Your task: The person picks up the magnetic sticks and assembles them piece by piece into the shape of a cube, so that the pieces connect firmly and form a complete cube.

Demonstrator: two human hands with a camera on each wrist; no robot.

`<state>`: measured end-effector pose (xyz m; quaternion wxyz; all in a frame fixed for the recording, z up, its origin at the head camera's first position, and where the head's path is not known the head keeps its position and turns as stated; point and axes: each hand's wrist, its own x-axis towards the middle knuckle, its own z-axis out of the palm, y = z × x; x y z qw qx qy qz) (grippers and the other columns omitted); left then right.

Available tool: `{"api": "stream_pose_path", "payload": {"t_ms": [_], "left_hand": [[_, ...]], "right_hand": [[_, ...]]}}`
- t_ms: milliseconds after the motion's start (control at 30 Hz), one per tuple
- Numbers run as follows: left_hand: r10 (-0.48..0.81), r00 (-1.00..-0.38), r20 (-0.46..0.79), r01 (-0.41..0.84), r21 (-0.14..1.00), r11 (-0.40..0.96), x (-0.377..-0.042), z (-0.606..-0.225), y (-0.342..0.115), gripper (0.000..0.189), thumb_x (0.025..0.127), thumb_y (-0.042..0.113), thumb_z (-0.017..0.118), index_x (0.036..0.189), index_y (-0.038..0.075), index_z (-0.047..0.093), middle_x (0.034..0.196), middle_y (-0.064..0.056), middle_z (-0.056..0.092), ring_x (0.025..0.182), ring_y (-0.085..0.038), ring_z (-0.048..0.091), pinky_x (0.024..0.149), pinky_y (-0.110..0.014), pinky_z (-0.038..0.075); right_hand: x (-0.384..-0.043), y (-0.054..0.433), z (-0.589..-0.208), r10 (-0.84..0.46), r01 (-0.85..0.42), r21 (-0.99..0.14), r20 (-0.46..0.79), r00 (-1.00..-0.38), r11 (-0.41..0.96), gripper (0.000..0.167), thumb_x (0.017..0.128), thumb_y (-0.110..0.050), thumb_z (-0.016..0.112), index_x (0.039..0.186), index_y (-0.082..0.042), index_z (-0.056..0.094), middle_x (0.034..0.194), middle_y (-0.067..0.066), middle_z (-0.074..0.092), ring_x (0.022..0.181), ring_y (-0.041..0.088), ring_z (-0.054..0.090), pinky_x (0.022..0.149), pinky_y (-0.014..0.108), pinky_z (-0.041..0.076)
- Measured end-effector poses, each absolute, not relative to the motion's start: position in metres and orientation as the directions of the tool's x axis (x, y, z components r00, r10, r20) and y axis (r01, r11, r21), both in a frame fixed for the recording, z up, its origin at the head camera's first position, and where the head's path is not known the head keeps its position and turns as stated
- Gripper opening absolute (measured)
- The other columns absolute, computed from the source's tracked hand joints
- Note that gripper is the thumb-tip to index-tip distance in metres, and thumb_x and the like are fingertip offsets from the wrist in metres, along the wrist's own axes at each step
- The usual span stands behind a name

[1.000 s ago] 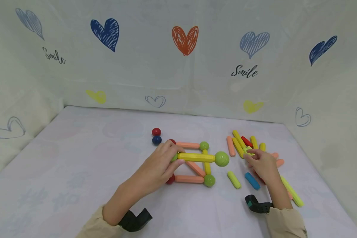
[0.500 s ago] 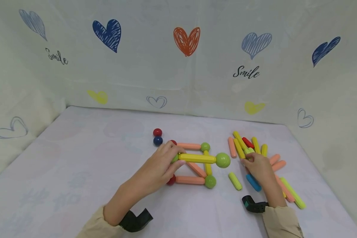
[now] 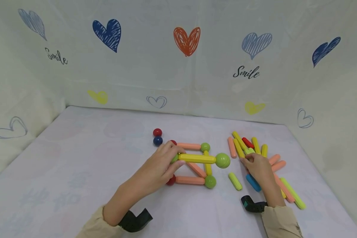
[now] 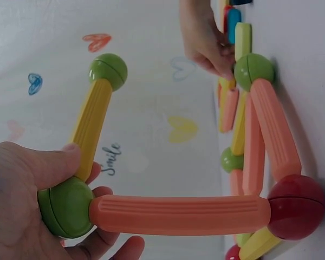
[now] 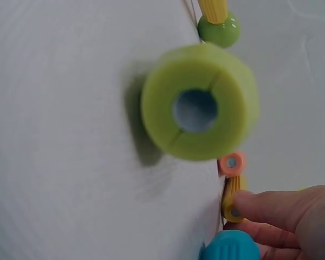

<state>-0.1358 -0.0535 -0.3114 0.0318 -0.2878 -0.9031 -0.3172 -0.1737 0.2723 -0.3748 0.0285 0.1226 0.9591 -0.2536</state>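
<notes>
My left hand [image 3: 159, 167] grips a green ball [image 4: 67, 208] at a raised corner of a frame of magnetic sticks and balls. From that ball a yellow stick [image 3: 197, 158] runs right to another green ball [image 3: 222, 160]. A salmon stick [image 4: 181, 215] links the held ball to a red ball [image 4: 297, 207] below. At the pile on the right, my right hand [image 3: 259, 168] pinches the near end of a yellow stick [image 5: 234, 203] between thumb and index finger. A pale green stick [image 3: 249, 150] lies just beyond its knuckles.
More sticks surround the right hand, including a blue stick [image 3: 253, 182], a red stick [image 3: 248, 142] and a long lime stick [image 3: 293, 193]. A short lime stick [image 3: 235, 181] lies between frame and pile. Behind the frame sit a loose red ball [image 3: 157, 132] and blue ball [image 3: 158, 141].
My right hand has moved slightly left and down within the pile, its fingers now at a yellow stick's end. The left hand keeps its hold on the frame.
</notes>
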Motion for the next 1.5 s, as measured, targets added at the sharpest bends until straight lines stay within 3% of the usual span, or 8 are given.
{"api": "stream_pose_path", "payload": {"t_ms": [267,500,700,933,1067,1267,1500], "left_hand": [[0.499,-0.833,0.238,0.538,0.56,0.631,-0.136,-0.311,-0.053,0.028,0.092,0.027,0.058,0.117,0.014,0.053,0.098,0.005,0.047,0.09,-0.01,0.041,0.076,-0.024,0.046],[0.494,-0.838,0.231,0.529,0.561,0.637,-0.135,-0.311,-0.053,0.028,0.092,0.027,0.058,0.116,0.015,0.053,0.1,0.005,0.047,0.091,-0.009,0.041,0.077,-0.024,0.047],[0.493,-0.84,0.226,0.525,0.57,0.632,-0.135,-0.311,-0.053,0.028,0.092,0.027,0.058,0.117,0.015,0.053,0.101,0.004,0.048,0.091,-0.01,0.042,0.078,-0.025,0.048],[0.501,-0.83,0.247,0.543,0.561,0.624,-0.135,-0.311,-0.054,0.027,0.092,0.026,0.057,0.116,0.014,0.053,0.1,0.004,0.047,0.091,-0.01,0.041,0.078,-0.025,0.047],[0.5,-0.83,0.245,0.542,0.565,0.622,-0.135,-0.311,-0.054,0.027,0.092,0.026,0.057,0.116,0.014,0.053,0.101,0.004,0.048,0.092,-0.01,0.042,0.078,-0.025,0.047],[0.5,-0.829,0.248,0.544,0.565,0.621,-0.135,-0.312,-0.055,0.027,0.093,0.026,0.057,0.117,0.013,0.053,0.102,0.003,0.048,0.092,-0.01,0.042,0.077,-0.025,0.047],[0.5,-0.829,0.25,0.545,0.564,0.621,-0.135,-0.312,-0.055,0.027,0.093,0.026,0.056,0.117,0.013,0.053,0.101,0.003,0.048,0.091,-0.01,0.042,0.078,-0.025,0.047]], "right_hand": [[-0.173,0.272,-0.373,0.221,0.244,-0.482,-0.106,-0.97,0.841,0.039,0.092,-0.025,0.057,0.112,0.01,0.056,0.058,0.003,0.055,0.054,0.015,0.049,0.054,0.027,0.038],[-0.167,0.276,-0.364,0.249,0.267,-0.509,-0.104,-0.963,0.818,0.043,0.093,-0.027,0.053,0.117,0.008,0.053,0.062,0.005,0.059,0.055,0.016,0.051,0.053,0.026,0.041],[-0.162,0.278,-0.353,0.298,0.253,-0.54,-0.004,-0.954,0.803,0.042,0.09,-0.029,0.051,0.114,0.005,0.056,0.067,0.009,0.063,0.056,0.017,0.051,0.05,0.026,0.038],[-0.167,0.293,-0.362,0.371,0.233,-0.588,0.124,-0.92,0.774,0.042,0.09,-0.038,0.051,0.11,-0.001,0.057,0.084,0.014,0.066,0.058,0.018,0.062,0.048,0.029,0.049],[-0.155,0.284,-0.342,0.32,0.178,-0.588,0.147,-0.936,0.789,0.039,0.091,-0.037,0.051,0.105,-0.001,0.057,0.08,0.013,0.067,0.061,0.018,0.062,0.05,0.028,0.05],[-0.135,0.258,-0.311,0.095,0.012,-0.586,0.111,-0.989,0.81,0.03,0.092,-0.029,0.055,0.103,-0.001,0.057,0.078,0.01,0.066,0.065,0.017,0.06,0.053,0.02,0.049],[-0.127,0.237,-0.306,-0.152,-0.192,-0.616,0.116,-0.981,0.764,0.013,0.087,-0.013,0.063,0.095,-0.003,0.062,0.074,0.003,0.066,0.059,0.007,0.06,0.058,0.02,0.05]]}}
